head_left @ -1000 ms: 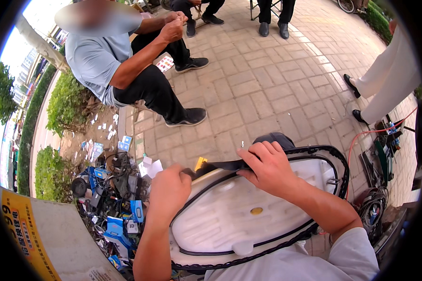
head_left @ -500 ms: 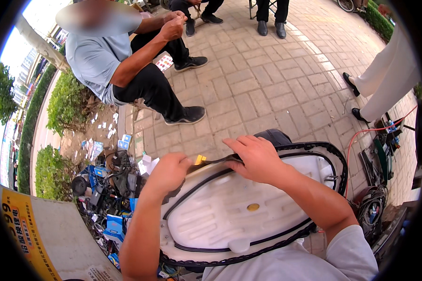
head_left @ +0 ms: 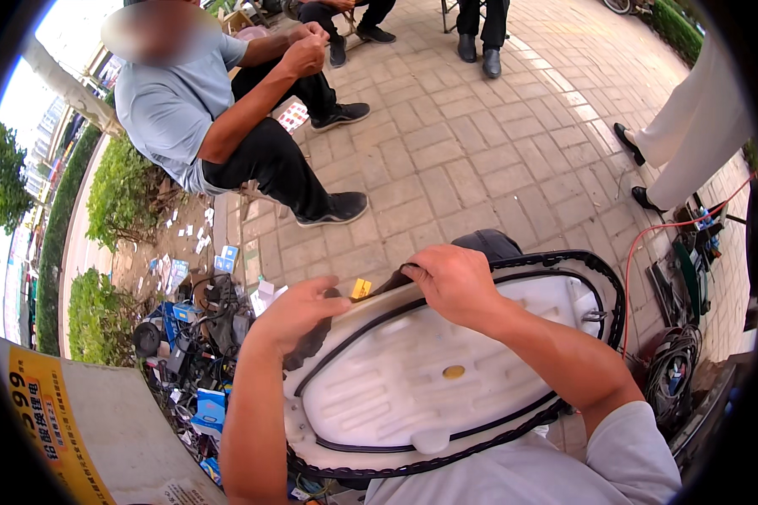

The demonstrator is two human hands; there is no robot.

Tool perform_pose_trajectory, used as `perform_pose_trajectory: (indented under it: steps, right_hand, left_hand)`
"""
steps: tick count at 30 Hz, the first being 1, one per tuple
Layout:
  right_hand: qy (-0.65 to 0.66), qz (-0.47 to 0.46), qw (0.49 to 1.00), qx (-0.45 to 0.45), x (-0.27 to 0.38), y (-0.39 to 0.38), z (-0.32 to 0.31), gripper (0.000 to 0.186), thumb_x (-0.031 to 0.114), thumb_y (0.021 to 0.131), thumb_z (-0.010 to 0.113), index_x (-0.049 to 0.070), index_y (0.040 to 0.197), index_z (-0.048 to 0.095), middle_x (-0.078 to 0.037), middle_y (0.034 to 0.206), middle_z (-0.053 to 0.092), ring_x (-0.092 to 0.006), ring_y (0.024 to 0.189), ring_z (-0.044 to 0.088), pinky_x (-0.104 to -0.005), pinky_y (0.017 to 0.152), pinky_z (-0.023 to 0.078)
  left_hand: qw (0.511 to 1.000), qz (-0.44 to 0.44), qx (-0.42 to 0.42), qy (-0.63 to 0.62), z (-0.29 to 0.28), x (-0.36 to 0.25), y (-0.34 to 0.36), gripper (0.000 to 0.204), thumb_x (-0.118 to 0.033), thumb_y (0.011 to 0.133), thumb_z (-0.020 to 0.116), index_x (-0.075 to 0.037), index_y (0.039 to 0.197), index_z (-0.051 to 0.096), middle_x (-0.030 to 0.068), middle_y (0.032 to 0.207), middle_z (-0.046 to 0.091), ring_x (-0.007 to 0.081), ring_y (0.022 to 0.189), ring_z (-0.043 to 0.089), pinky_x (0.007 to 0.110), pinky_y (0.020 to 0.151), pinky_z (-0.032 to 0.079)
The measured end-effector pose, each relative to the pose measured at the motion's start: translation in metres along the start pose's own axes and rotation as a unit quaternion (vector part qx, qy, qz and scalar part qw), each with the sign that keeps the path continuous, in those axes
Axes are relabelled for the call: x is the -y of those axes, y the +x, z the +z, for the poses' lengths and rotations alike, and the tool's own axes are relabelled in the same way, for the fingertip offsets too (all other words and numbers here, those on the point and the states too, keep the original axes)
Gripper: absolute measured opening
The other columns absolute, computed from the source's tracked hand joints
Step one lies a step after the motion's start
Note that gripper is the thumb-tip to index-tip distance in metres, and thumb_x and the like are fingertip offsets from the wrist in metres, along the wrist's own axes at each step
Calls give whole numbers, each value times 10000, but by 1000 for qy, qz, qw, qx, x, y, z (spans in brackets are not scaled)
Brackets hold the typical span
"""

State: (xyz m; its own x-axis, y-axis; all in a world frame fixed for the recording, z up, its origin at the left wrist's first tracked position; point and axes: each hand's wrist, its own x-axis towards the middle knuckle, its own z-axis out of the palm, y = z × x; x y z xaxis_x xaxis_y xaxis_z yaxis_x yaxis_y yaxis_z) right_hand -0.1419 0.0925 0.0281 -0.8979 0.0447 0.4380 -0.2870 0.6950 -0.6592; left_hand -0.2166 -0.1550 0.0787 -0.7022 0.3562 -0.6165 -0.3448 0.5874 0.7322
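Note:
A scooter seat lies upside down across my lap, its white plastic base [head_left: 387, 396] facing up with a black rubber seal around the inner rim. The black seat cover [head_left: 392, 284] wraps over the outer edge; at the far left its margin stands loose. My right hand [head_left: 455, 286] pinches the cover's edge between thumb and fingers at the middle of the far rim, pulled up from the base. At the far left rim my left hand [head_left: 299, 313] rests against the cover, fingers stretched out and apart. A metal latch loop [head_left: 595, 316] sits at the seat's right end.
A heap of parts, wires and blue boxes [head_left: 209, 412] lies on the left. Tools [head_left: 691, 278], a red hose [head_left: 636, 252] and coiled cable [head_left: 674, 370] are on the right. A seated person [head_left: 177, 109] faces from the far left; others are farther off.
My left hand has loosened its grip, its fingers opening from the cover. My right hand has closed more tightly on the cover's edge and lifted it slightly.

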Motion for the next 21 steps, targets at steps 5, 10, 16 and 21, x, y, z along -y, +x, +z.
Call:
perform_pose_trajectory:
  steps: [5,10,16,21]
  right_hand:
    - [-29,60,998,11,5,3,2,261,252,923,670,63,749,630,-97,729,632,-334,710,628,-447,581,489]
    - [-34,37,999,-19,0,3,5,231,242,903,697,71,759,636,-94,732,635,-327,687,627,-440,560,485]
    - [-47,-1,998,-49,-4,1,10,190,196,879,725,72,775,627,-86,733,632,-321,634,617,-421,506,472]
    - [-18,-15,995,-97,-8,-1,9,143,137,861,744,65,808,633,-92,737,629,-332,599,601,-407,486,471]
  left_hand:
    - [998,-42,54,4,-3,0,5,379,-241,908,678,57,1141,689,33,850,687,93,682,540,270,613,443]
    - [919,130,-170,330,35,-25,-5,232,-218,893,612,-19,963,708,220,848,670,382,801,642,430,727,502]
    - [888,223,-309,256,56,-13,-24,167,-162,932,647,-13,987,700,216,771,655,374,679,611,388,660,496]
    - [897,247,-332,158,58,-9,-28,165,-126,943,679,26,1003,701,100,703,644,158,646,566,309,626,468]
